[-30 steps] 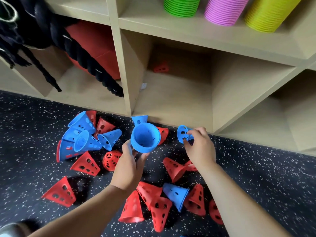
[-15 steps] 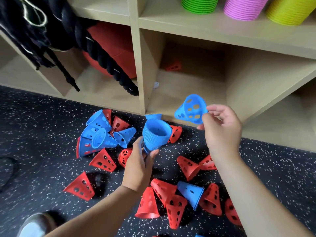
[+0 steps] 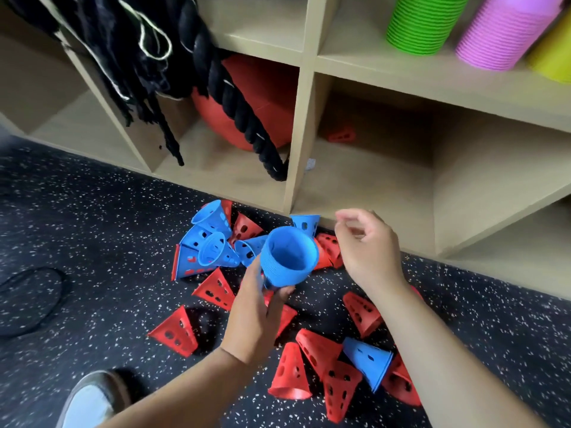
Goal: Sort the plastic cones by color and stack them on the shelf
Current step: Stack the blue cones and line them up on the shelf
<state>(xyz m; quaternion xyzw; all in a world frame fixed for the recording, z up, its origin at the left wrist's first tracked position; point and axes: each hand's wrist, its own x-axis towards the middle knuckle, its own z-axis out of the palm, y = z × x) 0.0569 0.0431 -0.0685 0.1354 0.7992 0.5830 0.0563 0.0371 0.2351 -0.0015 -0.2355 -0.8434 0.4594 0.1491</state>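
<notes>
My left hand (image 3: 256, 307) grips a stack of nested blue cones (image 3: 289, 257), its wide mouth facing up toward me. Just right of the stack, my right hand (image 3: 367, 245) hovers with fingers loosely curled and nothing in them. Loose blue cones (image 3: 210, 242) lie in a cluster on the floor to the left, and one blue cone (image 3: 367, 359) lies among several red cones (image 3: 321, 362) near my right forearm. More red cones (image 3: 216, 288) are scattered around. A single red cone (image 3: 341, 135) lies deep in the lower shelf cubby (image 3: 370, 180).
Wooden shelf unit ahead; the upper shelf holds green (image 3: 423, 23), pink (image 3: 500, 32) and yellow (image 3: 553, 57) cone stacks. A red ball (image 3: 268, 100) and thick black rope (image 3: 234, 100) fill the left cubby. My shoe (image 3: 89, 400) is at bottom left on the speckled dark floor.
The blue cone that my right hand held has gone onto the stack in my left hand. My right hand is now empty beside it. The view shifted right and closer.
</notes>
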